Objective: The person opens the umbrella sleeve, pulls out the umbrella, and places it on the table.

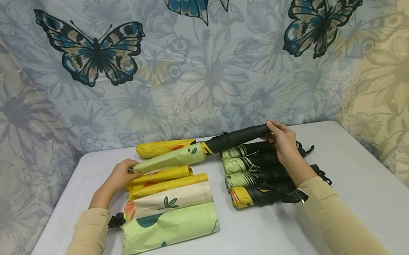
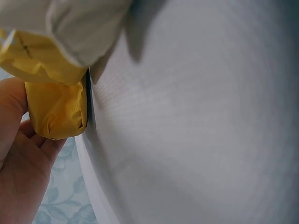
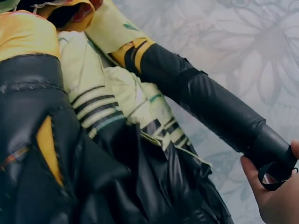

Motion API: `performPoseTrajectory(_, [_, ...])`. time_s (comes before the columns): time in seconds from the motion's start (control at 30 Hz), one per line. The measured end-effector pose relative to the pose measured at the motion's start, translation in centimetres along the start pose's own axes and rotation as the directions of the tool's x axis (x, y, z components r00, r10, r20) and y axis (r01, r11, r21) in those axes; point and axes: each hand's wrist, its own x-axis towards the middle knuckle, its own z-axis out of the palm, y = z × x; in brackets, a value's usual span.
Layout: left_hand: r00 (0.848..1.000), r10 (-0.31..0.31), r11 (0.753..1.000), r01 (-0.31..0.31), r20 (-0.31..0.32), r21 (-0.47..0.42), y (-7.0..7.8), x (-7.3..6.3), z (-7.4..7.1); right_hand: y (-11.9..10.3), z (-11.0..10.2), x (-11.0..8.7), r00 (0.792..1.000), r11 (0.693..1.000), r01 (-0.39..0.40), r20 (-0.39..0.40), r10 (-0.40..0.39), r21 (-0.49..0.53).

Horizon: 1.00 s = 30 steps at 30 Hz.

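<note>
In the head view a black and yellow folded umbrella [image 1: 237, 139] spans the gap between two rows, its left end inside a light green sleeve [image 1: 173, 159] with leaf prints. My right hand [image 1: 284, 136] grips the black handle end. At the sleeve's left end, my left hand [image 1: 123, 176] pinches the fabric. Close by that hand lies a yellow sleeve [image 2: 58, 112], which hides some fingers in the left wrist view. The right wrist view shows the black umbrella [image 3: 196, 93] raised beside folded umbrellas, with a small strap loop [image 3: 268, 182] at the handle.
On the left of the white table [image 1: 253, 251] lie more yellow sleeves [image 1: 173, 185], a cream one [image 1: 186, 196] and a larger green one [image 1: 171, 228]. To the right, several folded umbrellas [image 1: 262, 176] are stacked in a row. A butterfly-print cloth [image 1: 213, 78] hangs behind.
</note>
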Motion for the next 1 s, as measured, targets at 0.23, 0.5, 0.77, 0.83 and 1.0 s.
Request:
performPoseTrajectory(0.23, [1.000, -0.003, 1.000, 0.003, 0.004, 0.010, 0.1, 0.1, 0.0, -0.2, -0.9, 0.7, 0.997, 0.998, 0.035, -0.076, -0.030, 0.060])
performPoseTrajectory(0.5, [1.000, -0.008, 1.000, 0.008, 0.008, 0.005, 0.2, 0.2, 0.0, 0.0, -2.2, 1.4, 0.981, 0.984, 0.051, -0.191, -0.018, 0.170])
performPoseTrajectory(0.77, [1.000, -0.014, 1.000, 0.014, 0.011, -0.001, 0.1, 0.1, 0.0, -0.1, -2.4, 1.6, 0.969, 0.975, 0.065, -0.249, -0.010, 0.214])
performPoseTrajectory(0.83, [1.000, -0.014, 1.000, 0.014, 0.011, -0.002, 0.1, 0.1, 0.0, -0.1, -2.5, 1.7, 0.965, 0.972, 0.075, -0.263, -0.014, 0.224])
performPoseTrajectory(1.0, [1.000, -0.013, 1.000, 0.013, 0.007, -0.003, 0.1, 0.1, 0.1, -0.1, -2.9, 2.1, 0.957, 0.972, 0.088, -0.288, -0.022, 0.218])
